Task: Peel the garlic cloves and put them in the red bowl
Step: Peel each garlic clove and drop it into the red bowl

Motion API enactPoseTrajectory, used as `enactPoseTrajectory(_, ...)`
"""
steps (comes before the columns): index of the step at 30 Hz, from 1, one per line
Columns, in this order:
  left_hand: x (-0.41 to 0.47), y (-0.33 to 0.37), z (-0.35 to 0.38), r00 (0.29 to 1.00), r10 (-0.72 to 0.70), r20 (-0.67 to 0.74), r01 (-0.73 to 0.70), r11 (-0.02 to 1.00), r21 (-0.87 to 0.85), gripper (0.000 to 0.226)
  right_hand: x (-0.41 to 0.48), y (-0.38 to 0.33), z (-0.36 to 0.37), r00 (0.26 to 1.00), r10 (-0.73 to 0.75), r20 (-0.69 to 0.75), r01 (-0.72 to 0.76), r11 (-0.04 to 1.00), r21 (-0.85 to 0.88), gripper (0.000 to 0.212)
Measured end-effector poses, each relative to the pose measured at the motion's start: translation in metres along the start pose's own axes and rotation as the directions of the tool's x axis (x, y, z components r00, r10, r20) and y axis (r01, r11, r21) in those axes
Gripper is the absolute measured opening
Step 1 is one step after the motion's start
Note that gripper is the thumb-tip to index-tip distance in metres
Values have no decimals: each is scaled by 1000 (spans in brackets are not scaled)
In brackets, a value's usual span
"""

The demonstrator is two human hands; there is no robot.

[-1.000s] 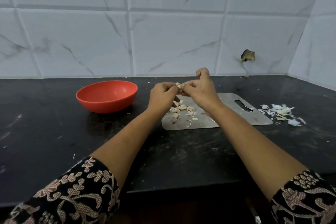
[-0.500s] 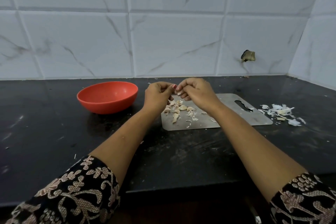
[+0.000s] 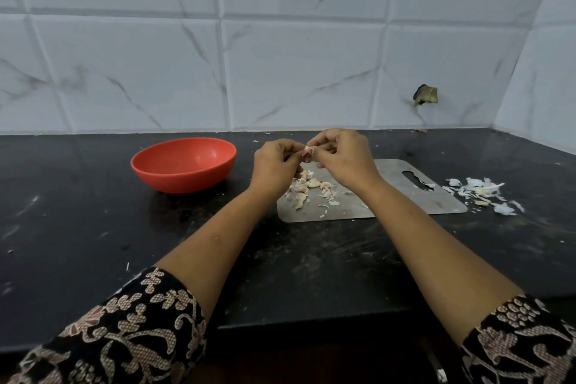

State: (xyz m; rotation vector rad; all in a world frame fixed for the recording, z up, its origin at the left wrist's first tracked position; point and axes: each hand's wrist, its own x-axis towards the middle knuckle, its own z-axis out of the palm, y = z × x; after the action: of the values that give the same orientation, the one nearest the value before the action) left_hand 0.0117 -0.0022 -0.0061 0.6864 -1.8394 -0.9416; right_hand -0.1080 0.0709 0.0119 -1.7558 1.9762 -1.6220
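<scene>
Both hands up over the steel cutting board (image 3: 405, 196): left hand (image 3: 274, 165) & right hand (image 3: 343, 156) fingers pinch one small papery garlic clove (image 3: 308, 153), so skin drops there. Round red plastic bowl (image 3: 184, 165) sits left on black table (image 3: 93, 227), near.

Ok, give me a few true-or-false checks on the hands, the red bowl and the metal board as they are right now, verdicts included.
1. The left hand and the right hand both pinch one small garlic clove over the flat grey metal cutting board. True.
2. The round red bowl stands on the black stone counter, left of the board. True.
3. The board is bare. False: loose garlic cloves and bits of skin lie on its left part.
4. Nothing lies on the counter right of the board. False: a heap of white garlic peels lies there.
</scene>
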Motion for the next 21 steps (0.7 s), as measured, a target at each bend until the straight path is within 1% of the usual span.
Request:
enactPoseTrajectory(2,-1,1,0,1000,8,-15,-8,1000,10,9,0,0,1,1000,3,-5,-3,1000,15,7)
enactPoseTrajectory(5,-1,1,1,1000,12,-16,-11,1000,12,13,-1,-1,-1,1000,8,-8,-8,999,54,7)
enactPoseTrajectory(8,-2,2,1,1000,-5,-26,5,1000,-14,13,-1,-1,-2,1000,-11,-21,11,999,47,7)
enactPoseTrajectory(11,-3,3,1,999,-15,-30,13,998,-56,18,-1,-1,-3,998,-47,-32,47,998,27,16)
enactPoseTrajectory(15,-3,1,2,999,-22,-30,20,996,-85,24,-2,-1,-3,997,-54,-47,54,999,-1,29)
enactPoseTrajectory(21,-4,1,2,998,-61,-8,59,988,-144,18,-2,0,-2,997,-63,-55,63,998,-9,40)
